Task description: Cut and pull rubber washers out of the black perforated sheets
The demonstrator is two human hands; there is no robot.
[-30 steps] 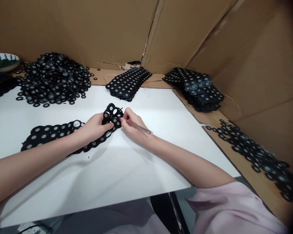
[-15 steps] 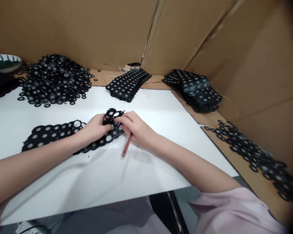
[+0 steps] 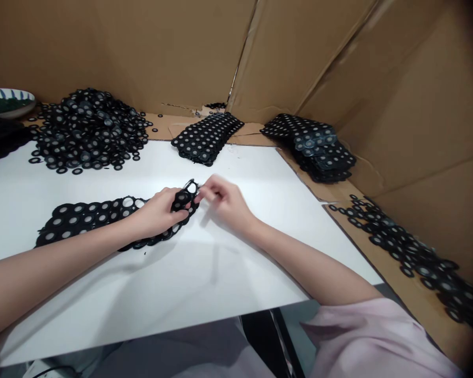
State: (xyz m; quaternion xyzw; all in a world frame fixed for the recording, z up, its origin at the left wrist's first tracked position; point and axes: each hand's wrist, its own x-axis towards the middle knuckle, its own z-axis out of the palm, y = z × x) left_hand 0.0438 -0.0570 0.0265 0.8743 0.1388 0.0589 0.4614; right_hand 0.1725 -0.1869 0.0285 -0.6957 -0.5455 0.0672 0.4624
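A long black sheet of joined rings with pale round centres (image 3: 76, 220) lies across the white board. My left hand (image 3: 157, 212) is closed on its right end, which is lifted, with the thumb in front and the fingers partly behind. One ring at the raised tip shows bright white through its hole. Just right of that end, my right hand (image 3: 224, 202) is closed, fingers curled and slightly blurred, the fingertips close to the sheet's edge. Whatever it grips is hidden, and I cannot tell whether the fingertips touch the sheet.
A heap of loose black rings (image 3: 90, 131) stands back left, near a patterned bowl (image 3: 11, 102). Stacked ring sheets (image 3: 207, 136) lie at the back middle, with another stack (image 3: 311, 144) to their right. More rings (image 3: 402, 241) run along the cardboard wall (image 3: 413, 131).
My right hand has drawn slightly right from the sheet and turned; the reddish stick that poked out below it no longer shows. My left hand has shifted slightly right, still holding the sheet.
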